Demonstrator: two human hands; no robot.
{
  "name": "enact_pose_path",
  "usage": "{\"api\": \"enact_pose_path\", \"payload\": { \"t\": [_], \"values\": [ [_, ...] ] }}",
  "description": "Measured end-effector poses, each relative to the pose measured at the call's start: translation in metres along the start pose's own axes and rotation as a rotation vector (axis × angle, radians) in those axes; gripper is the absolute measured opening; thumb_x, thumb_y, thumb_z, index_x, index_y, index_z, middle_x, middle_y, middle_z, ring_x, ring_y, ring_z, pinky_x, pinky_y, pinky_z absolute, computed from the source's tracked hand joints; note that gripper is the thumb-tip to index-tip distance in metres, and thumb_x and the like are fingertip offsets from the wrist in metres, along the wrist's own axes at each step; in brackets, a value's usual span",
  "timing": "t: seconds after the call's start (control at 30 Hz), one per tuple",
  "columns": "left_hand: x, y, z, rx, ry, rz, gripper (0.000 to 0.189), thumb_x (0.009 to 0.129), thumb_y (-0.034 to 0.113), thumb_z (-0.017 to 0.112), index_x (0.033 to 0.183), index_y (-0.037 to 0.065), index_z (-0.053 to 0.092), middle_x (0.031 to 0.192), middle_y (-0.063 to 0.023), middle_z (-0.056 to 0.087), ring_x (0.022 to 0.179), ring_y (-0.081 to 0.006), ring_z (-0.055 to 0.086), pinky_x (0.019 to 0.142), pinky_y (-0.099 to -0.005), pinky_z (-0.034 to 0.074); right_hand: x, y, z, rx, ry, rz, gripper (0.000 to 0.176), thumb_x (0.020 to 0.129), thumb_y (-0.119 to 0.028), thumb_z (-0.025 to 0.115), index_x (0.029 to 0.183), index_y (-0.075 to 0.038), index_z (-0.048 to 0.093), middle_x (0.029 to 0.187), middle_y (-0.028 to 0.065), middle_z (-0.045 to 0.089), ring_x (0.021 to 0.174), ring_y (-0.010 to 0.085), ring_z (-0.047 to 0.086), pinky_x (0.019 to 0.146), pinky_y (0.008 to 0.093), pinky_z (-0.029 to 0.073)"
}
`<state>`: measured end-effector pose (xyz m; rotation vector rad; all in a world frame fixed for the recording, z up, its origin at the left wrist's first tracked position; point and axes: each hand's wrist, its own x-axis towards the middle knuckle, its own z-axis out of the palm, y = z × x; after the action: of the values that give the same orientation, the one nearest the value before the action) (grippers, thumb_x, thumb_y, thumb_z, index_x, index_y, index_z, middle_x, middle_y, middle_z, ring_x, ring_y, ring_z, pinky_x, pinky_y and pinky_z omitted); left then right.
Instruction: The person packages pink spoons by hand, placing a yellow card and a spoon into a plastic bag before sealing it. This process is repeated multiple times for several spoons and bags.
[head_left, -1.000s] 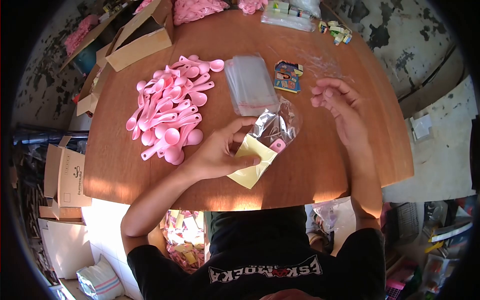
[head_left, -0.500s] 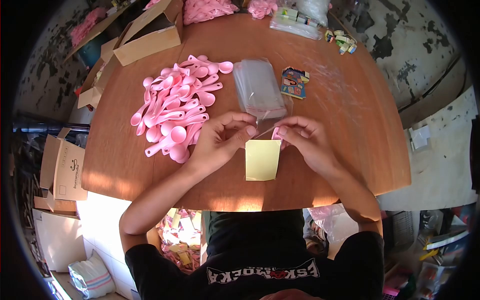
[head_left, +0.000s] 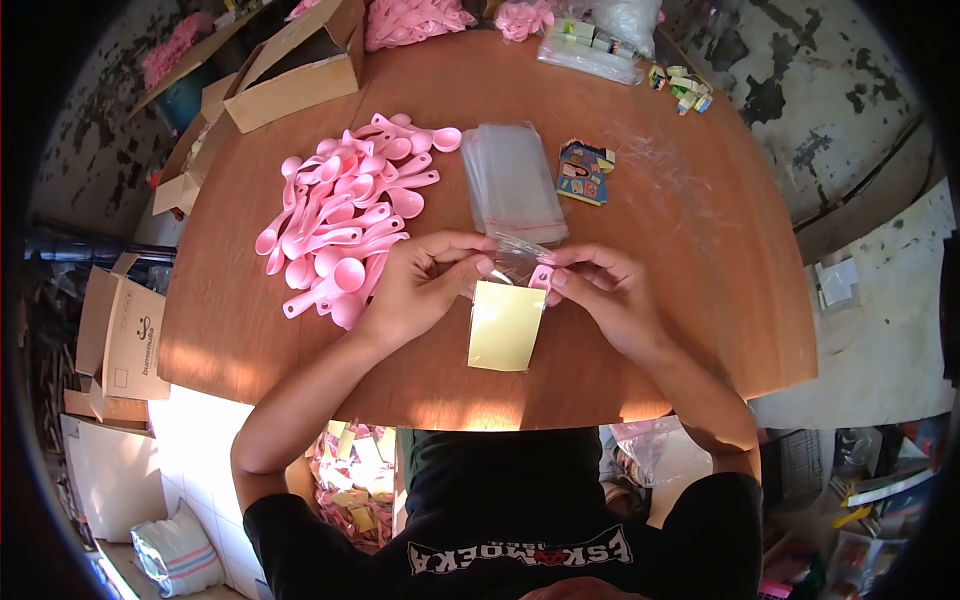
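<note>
Pinching the top of the small clear bag (head_left: pixel 515 258): left hand (head_left: pixel 420 290) has thumb and forefinger closed on the film at its left corner, the other fingers curled in. Right hand (head_left: pixel 605 295) does the same on the right corner, fingertips pressed together on the film. The two hands face each other, close but not touching, with the bag stretched between them.

Bag position: just above the table (head_left: pixel 690 260), near its front edge and straight ahead of the person. A yellow card (head_left: pixel 505 325) fills the lower part, hanging slightly tilted below the fingers. A pink spoon end (head_left: pixel 543 277) shows at the right fingertips; can't tell how much of it is inside the film.

Just behind the hands: stack of flat clear bags (head_left: pixel 512 180), its near end almost touching the held bag. Right of the stack: small colourful printed packet (head_left: pixel 583 170), lying flat. Left of the left hand: loose pile of pink spoons (head_left: pixel 340 215), its nearest spoons beside the wrist.

Far edge of the table: open cardboard box (head_left: pixel 295 70) at left, more pink pieces (head_left: pixel 415 15) in the middle, a clear pack of small items (head_left: pixel 590 50), and scattered small coloured bits (head_left: pixel 680 82) at right.
</note>
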<state>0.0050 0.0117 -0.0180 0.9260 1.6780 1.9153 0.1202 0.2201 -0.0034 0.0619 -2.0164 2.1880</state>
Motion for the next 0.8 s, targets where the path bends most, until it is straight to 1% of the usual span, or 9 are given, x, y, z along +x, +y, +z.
{"api": "enact_pose_path", "payload": {
  "t": [0.13, 0.27, 0.33, 0.4, 0.47, 0.53, 0.6, 0.73, 0.8],
  "values": [
    [0.0, 0.003, -0.002, 0.028, -0.039, 0.027, 0.023, 0.094, 0.01, 0.062, 0.113, -0.001, 0.065, 0.096, -0.009, 0.071, 0.082, -0.0095, 0.066, 0.069, -0.0236, 0.056, -0.001, 0.001, -0.006, 0.04, -0.028, 0.005, 0.014, 0.092, -0.003, 0.062, 0.103, 0.006, 0.065, 0.098, 0.0109, 0.067, 0.085, 0.0136, 0.065, 0.076, 0.0269, 0.054],
    [-0.002, 0.004, -0.005, 0.067, -0.096, 0.055, 0.018, 0.092, 0.005, 0.062, 0.108, -0.001, 0.068, 0.096, -0.0093, 0.071, 0.081, -0.0107, 0.066, 0.07, -0.0244, 0.056, 0.002, 0.001, -0.011, 0.005, -0.091, 0.014, 0.012, 0.091, 0.001, 0.061, 0.101, 0.005, 0.067, 0.098, 0.0115, 0.068, 0.09, 0.0159, 0.066, 0.078, 0.0272, 0.055],
    [-0.001, 0.002, -0.006, 0.067, -0.114, 0.072, 0.017, 0.092, 0.002, 0.061, 0.106, -0.001, 0.069, 0.096, -0.0095, 0.071, 0.081, -0.0112, 0.067, 0.071, -0.0247, 0.056, 0.004, 0.004, -0.012, -0.085, -0.161, -0.195, 0.015, 0.089, 0.005, 0.06, 0.102, 0.002, 0.068, 0.097, 0.0121, 0.068, 0.091, 0.0163, 0.066, 0.079, 0.0273, 0.055],
    [-0.001, 0.001, -0.007, 0.062, -0.109, 0.087, 0.016, 0.091, -0.002, 0.06, 0.104, -0.001, 0.07, 0.095, -0.0102, 0.071, 0.08, -0.012, 0.067, 0.071, -0.0253, 0.056, 0.005, 0.004, -0.013, -0.135, -0.186, -0.226, 0.016, 0.089, 0.008, 0.058, 0.101, 0.003, 0.068, 0.099, 0.0121, 0.067, 0.09, 0.015, 0.065, 0.077, 0.0258, 0.053],
    [-0.001, 0.0, -0.008, 0.064, -0.107, 0.08, 0.016, 0.091, -0.003, 0.059, 0.103, -0.001, 0.07, 0.095, -0.0103, 0.071, 0.08, -0.0121, 0.067, 0.072, -0.0253, 0.056, 0.005, 0.002, -0.014, -0.185, -0.209, -0.257, 0.019, 0.089, 0.011, 0.056, 0.101, 0.003, 0.068, 0.102, 0.0122, 0.065, 0.088, 0.0138, 0.064, 0.075, 0.0243, 0.051],
    [-0.001, 0.0, -0.008, 0.066, -0.106, 0.072, 0.017, 0.091, -0.004, 0.059, 0.103, -0.002, 0.07, 0.095, -0.0105, 0.071, 0.08, -0.0123, 0.067, 0.072, -0.0254, 0.056, 0.005, -0.001, -0.013, -0.316, -0.192, -0.314, 0.019, 0.086, 0.008, 0.06, 0.099, -0.001, 0.071, 0.095, 0.0099, 0.069, 0.088, 0.0173, 0.066, 0.077, 0.0287, 0.053],
    [-0.002, 0.0, -0.008, 0.046, -0.101, 0.06, 0.015, 0.091, -0.004, 0.059, 0.101, -0.002, 0.07, 0.094, -0.0103, 0.071, 0.08, -0.0122, 0.067, 0.072, -0.0257, 0.056, 0.005, -0.001, -0.013, -0.343, -0.189, -0.336, 0.02, 0.085, 0.009, 0.06, 0.098, -0.001, 0.072, 0.095, 0.0097, 0.069, 0.089, 0.0182, 0.066, 0.077, 0.0292, 0.053],
    [-0.002, 0.003, -0.008, 0.055, -0.107, 0.049, 0.016, 0.09, -0.005, 0.058, 0.101, -0.002, 0.069, 0.093, -0.0097, 0.07, 0.08, -0.0125, 0.067, 0.073, -0.0262, 0.056, 0.006, -0.005, -0.014, -0.451, -0.212, -0.409, 0.023, 0.083, 0.01, 0.06, 0.098, -0.002, 0.072, 0.095, 0.0105, 0.069, 0.088, 0.0199, 0.066, 0.077, 0.0301, 0.052],
    [-0.003, 0.002, -0.008, 0.007, -0.104, 0.036, 0.016, 0.092, -0.003, 0.056, 0.102, -0.003, 0.068, 0.093, -0.0091, 0.07, 0.082, -0.013, 0.066, 0.072, -0.0264, 0.056, 0.005, -0.004, -0.015, -0.462, -0.215, -0.415, 0.022, 0.083, 0.009, 0.06, 0.098, -0.002, 0.072, 0.095, 0.0107, 0.069, 0.088, 0.02, 0.066, 0.077, 0.03, 0.052]
  ]
}}
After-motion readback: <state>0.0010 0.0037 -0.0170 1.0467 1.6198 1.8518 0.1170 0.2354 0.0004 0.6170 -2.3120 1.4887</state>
